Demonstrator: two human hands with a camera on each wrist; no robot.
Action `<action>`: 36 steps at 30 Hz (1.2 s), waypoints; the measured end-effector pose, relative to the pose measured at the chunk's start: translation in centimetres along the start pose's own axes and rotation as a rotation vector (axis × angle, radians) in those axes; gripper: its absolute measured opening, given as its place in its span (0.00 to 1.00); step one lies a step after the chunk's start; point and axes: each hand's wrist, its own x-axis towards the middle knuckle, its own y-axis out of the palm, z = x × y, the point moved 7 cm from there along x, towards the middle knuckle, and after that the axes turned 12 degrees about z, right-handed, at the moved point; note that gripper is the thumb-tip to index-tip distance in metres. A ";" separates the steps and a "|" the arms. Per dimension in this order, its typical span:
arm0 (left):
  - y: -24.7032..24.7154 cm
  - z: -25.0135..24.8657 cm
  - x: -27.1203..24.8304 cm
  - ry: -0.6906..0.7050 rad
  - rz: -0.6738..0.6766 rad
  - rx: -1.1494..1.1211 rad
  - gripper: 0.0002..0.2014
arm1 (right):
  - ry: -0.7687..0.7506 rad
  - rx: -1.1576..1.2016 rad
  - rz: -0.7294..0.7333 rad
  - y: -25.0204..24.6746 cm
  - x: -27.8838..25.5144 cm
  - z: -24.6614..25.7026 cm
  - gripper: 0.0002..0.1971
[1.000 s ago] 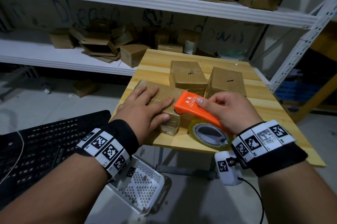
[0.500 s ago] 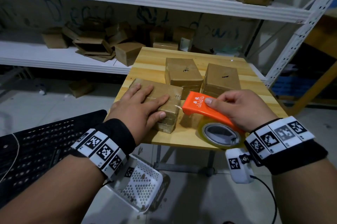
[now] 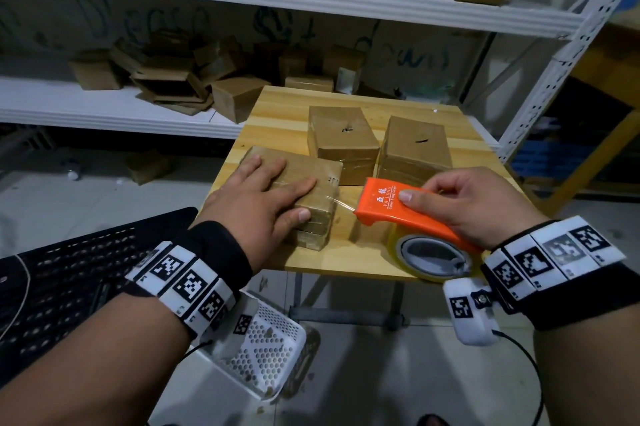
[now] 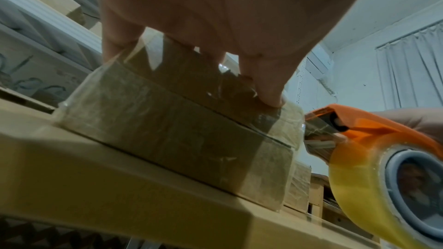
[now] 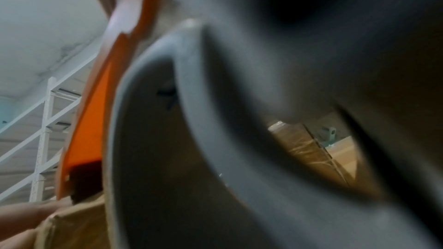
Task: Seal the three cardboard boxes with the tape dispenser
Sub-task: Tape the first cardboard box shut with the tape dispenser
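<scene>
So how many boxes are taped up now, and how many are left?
Done: I can't tell; the two back boxes look closed. In hand: left hand presses the front box while right hand pulls the tape dispenser away, tape uncut. Left: cutting it.

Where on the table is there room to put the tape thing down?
Bare wood lies behind the two far boxes along the table back edge, and on the near edge right of the near box. The middle is crowded.
</scene>
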 end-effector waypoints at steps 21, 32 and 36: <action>-0.9 -1.4 -0.5 -0.194 -0.182 -0.016 0.38 | -0.032 0.044 -0.099 -0.4 -0.3 -0.3 0.22; -3.2 1.6 -1.5 -0.077 -0.469 -0.367 0.37 | -0.152 0.259 -0.053 1.3 0.8 2.3 0.23; -3.4 2.5 -2.1 -0.085 -0.512 -0.500 0.34 | -0.166 0.315 -0.014 2.6 1.4 3.0 0.21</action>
